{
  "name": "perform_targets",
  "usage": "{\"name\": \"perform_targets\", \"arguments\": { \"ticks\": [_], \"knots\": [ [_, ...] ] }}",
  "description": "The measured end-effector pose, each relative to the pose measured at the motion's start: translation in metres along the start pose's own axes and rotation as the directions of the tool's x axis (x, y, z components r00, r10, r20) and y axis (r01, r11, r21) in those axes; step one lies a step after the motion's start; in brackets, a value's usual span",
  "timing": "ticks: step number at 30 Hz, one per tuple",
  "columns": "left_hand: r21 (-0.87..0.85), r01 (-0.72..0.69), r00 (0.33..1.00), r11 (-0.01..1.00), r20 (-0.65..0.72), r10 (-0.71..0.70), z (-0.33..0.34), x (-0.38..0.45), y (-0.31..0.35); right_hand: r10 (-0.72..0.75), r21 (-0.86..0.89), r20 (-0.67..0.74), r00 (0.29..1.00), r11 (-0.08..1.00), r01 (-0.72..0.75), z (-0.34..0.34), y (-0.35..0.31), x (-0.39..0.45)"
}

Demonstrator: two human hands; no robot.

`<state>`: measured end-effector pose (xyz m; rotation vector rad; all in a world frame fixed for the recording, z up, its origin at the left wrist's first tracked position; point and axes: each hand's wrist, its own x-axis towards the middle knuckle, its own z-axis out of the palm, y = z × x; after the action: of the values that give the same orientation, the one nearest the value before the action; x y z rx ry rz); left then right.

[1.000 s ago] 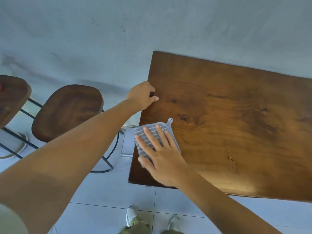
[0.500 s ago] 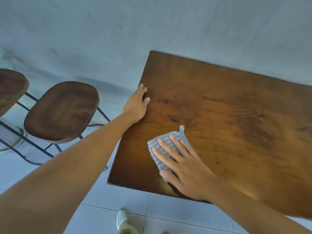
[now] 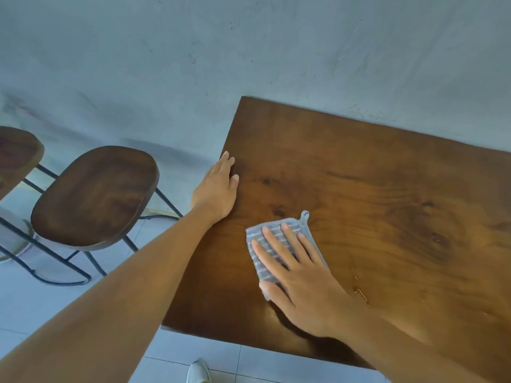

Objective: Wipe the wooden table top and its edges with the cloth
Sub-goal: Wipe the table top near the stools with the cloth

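Right hand lies flat on the cloth, fingers straight and spread, pressing it onto the wooden table top; palm covers the cloth's near right part, thumb sits at its near left corner. Cloth is grey-blue, ribbed, with a small hanging loop sticking out at its far corner, and it sits on the left half of the top, inboard of the left edge and a bit back from the near edge. Left hand rests flat on the table's left edge, fingers straight and together, pointing toward the wall, holding nothing. 2 dark wooden stools with black metal legs stand left of the table on the tiled floor. 1 white shoe shows at the bottom, below the near edge
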<state>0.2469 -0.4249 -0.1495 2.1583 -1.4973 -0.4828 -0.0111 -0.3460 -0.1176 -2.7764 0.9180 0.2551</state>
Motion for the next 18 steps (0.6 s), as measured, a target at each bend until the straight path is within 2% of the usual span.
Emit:
{"name": "perform_targets", "arguments": {
  "ticks": [3, 7, 13, 18],
  "knots": [
    [0.055, 0.009, 1.000, 0.998, -0.010, -0.009, 0.002, -0.001, 0.004, -0.083, 0.004, 0.050, 0.995, 0.997, 0.083, 0.002, 0.003, -0.025],
    [0.085, 0.017, 0.999, 0.996, -0.034, -0.014, 0.002, -0.002, 0.006, -0.106, -0.035, 0.040, 0.994, 0.994, 0.107, -0.010, 0.030, -0.003],
    [0.077, 0.022, 0.999, 0.997, -0.026, -0.020, -0.001, -0.003, 0.008, 0.063, -0.062, 0.040, 0.997, 0.996, -0.061, -0.036, 0.088, 0.095],
    [0.097, -0.011, 0.999, 0.995, -0.032, 0.014, 0.000, -0.002, 0.007, 0.251, 0.024, 0.048, 0.967, 0.967, -0.253, -0.058, 0.131, 0.176]
  ]
}}
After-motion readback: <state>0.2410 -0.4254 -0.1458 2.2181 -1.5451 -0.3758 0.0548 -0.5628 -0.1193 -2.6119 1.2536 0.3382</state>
